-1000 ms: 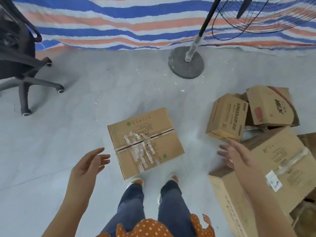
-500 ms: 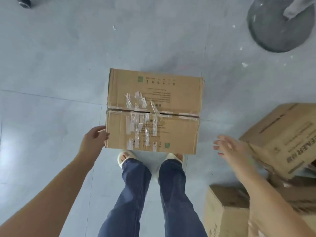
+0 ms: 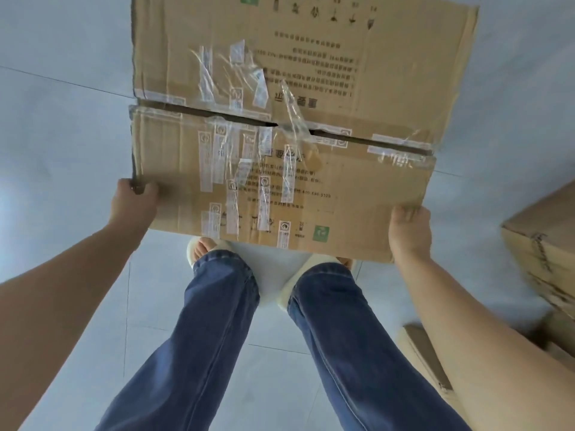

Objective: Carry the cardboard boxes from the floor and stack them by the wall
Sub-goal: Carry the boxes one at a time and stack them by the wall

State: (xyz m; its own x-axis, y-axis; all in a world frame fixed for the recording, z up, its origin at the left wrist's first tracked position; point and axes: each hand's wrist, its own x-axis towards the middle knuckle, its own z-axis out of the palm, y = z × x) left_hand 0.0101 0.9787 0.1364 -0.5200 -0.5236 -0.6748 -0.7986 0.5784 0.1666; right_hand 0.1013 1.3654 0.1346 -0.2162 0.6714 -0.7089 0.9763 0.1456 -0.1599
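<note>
A large brown cardboard box [image 3: 357, 73] with torn clear tape and white labels across its split top flaps fills the upper middle of the view, just in front of my feet. My left hand [image 3: 133, 202] grips its near left corner, fingers curled under the edge. My right hand [image 3: 409, 233] grips the near right corner, thumb side up and fingers hidden behind the side. Whether the box still rests on the floor cannot be told.
More cardboard boxes sit at the right: one box [image 3: 547, 244] at the right edge and a lower box [image 3: 426, 353] partly behind my right forearm. The floor is pale grey tile [image 3: 62, 135]. My legs in blue jeans and white slippers stand just behind the box.
I have bent closer, so the box looks much larger. Both hands, which were open beside the box, now grip its near corners.
</note>
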